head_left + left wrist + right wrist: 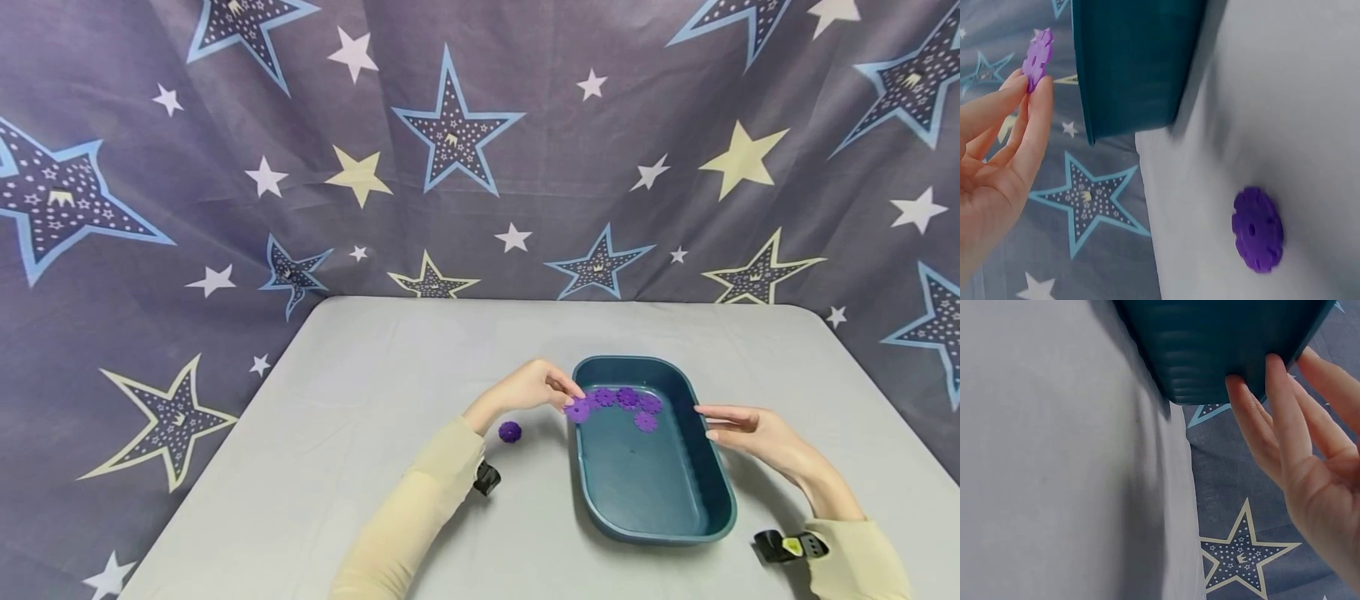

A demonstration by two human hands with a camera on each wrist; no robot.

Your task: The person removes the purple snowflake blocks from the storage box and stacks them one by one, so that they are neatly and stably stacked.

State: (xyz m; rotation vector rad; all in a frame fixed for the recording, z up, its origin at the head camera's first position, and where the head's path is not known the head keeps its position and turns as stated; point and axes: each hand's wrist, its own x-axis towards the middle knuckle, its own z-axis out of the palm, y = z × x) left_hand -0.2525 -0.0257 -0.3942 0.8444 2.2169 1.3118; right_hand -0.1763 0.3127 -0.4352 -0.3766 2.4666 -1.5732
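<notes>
At the left rim of a dark teal tray (637, 492), my left hand (536, 385) pinches a purple flower-shaped disc (1037, 59) between thumb and fingertips. Inside the tray, toward its far end, lie several more purple discs (627, 398), some overlapping. One darker purple disc (510, 432) rests on the table, left of the tray and close below the left forearm. My right hand (765, 437) is at the tray's right side; in the right wrist view its fairly straight fingers (1285, 419) touch the outer wall, with the thumb up at the rim.
A light grey cloth covers the table (360, 400). Behind and beside it hangs a dark curtain (517, 208) printed with stars. Black wrist devices (486, 478) are worn below both hands.
</notes>
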